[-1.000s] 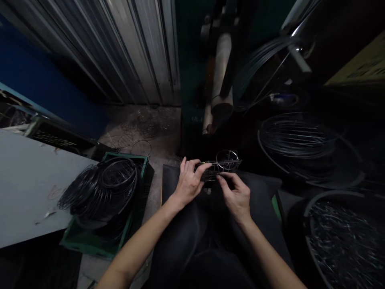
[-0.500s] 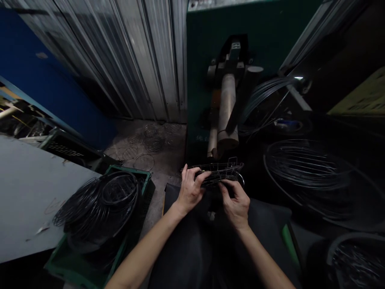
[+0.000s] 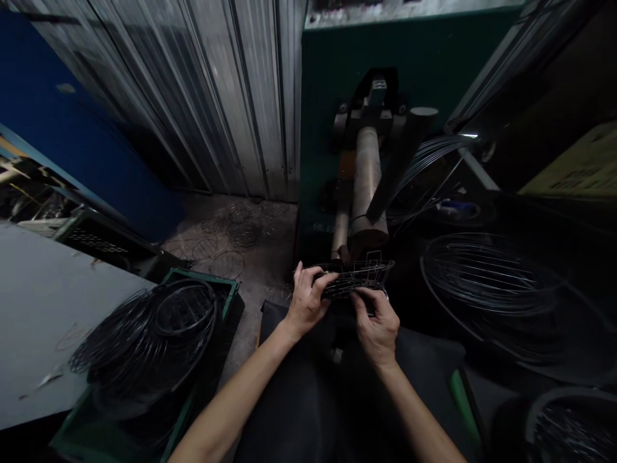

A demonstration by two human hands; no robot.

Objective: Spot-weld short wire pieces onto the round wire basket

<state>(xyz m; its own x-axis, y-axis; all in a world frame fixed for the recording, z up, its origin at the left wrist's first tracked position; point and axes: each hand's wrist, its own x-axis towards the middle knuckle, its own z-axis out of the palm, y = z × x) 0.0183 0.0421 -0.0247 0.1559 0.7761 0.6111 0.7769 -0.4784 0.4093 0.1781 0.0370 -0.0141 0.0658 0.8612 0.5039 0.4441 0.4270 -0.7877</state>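
A small wire rack (image 3: 354, 275) made of thin metal rods is held flat in front of me, just below the steel cylinder (image 3: 367, 180) of a green machine (image 3: 409, 71). My left hand (image 3: 306, 302) grips the rack's left end, thumb on top and fingers curled under. At the rack's near edge, right of centre, my right hand (image 3: 377, 325) pinches the wire with bent fingers. The rack's far side nearly touches the cylinder's lower end. My dark-clad lap (image 3: 318, 399) lies under both forearms.
A green crate (image 3: 212, 286) of black wire rings stands at the left, beside a grey tabletop (image 3: 43, 308). Coils of wire (image 3: 486, 270) lie at the right, and a tub of wire pieces (image 3: 573, 424) at the lower right. Loose wire rings (image 3: 231, 241) lie on the floor by a corrugated wall.
My view has tilted upward, showing more of the green machine. Both hands have carried the wire rack forward, closer to the cylinder's lower end, keeping the same grips.
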